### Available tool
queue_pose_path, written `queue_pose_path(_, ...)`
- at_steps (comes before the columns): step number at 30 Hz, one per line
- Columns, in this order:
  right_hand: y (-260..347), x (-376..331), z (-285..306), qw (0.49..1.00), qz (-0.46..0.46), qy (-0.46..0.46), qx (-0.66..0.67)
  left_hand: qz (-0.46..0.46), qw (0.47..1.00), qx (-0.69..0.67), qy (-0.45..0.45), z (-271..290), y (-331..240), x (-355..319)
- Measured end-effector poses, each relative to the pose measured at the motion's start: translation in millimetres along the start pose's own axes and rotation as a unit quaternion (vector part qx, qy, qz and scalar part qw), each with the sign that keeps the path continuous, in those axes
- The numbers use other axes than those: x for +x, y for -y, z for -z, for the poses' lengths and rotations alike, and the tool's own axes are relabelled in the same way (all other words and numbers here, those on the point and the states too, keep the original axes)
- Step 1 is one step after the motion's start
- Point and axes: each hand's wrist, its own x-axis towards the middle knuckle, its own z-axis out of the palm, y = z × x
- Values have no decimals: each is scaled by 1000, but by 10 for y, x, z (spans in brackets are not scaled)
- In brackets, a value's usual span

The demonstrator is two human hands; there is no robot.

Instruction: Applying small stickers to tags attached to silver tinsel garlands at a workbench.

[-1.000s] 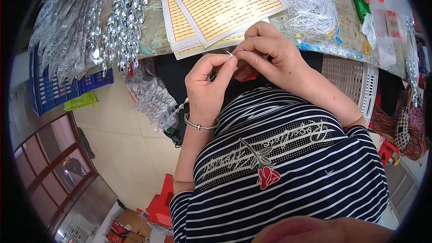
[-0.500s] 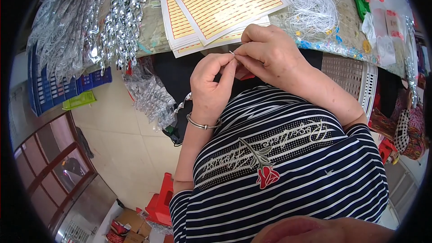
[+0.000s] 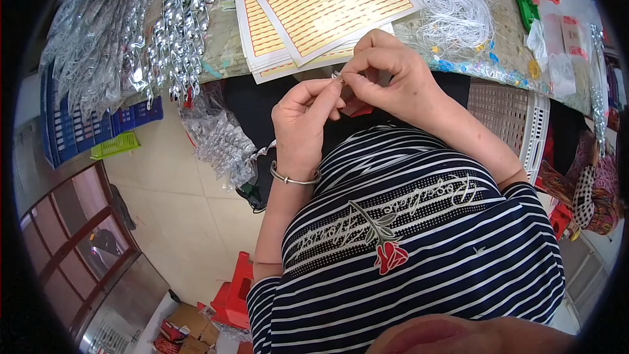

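Both hands, left and right, raised together, fingertips pinched

We see a stack of label sheets on the table straight ahead, each white-edged with rows of small yellow stickers and a red border line; the top sheet lies tilted over the others. At the far right of the table lie clear plastic packets with red-and-white printed cards inside. On the floor to our left a flat green package lies just beside a blue crate. At the lower edge, near a red stool, open brown cardboard boxes sit with small coloured packs inside; their details are too small to tell.
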Motion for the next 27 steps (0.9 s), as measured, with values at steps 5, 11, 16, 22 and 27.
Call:
queue_pose_path(5,-117,-43,-35,954,-171,41,243,16,999,-47,12,14,-32,-1)
queue_pose_path(11,-74,-62,-31,947,-185,66,253,-4,1000,-27,-3,7,-40,-27)
queue_pose_path(16,16,-49,15,939,-217,101,245,3,1000,-8,8,42,-19,-33)
queue_pose_path(22,-26,-9,-7,941,-214,117,234,10,998,67,18,53,-34,-51)
queue_pose_path(27,-68,4,-20,966,-145,62,203,-7,999,47,23,-22,-77,-52)
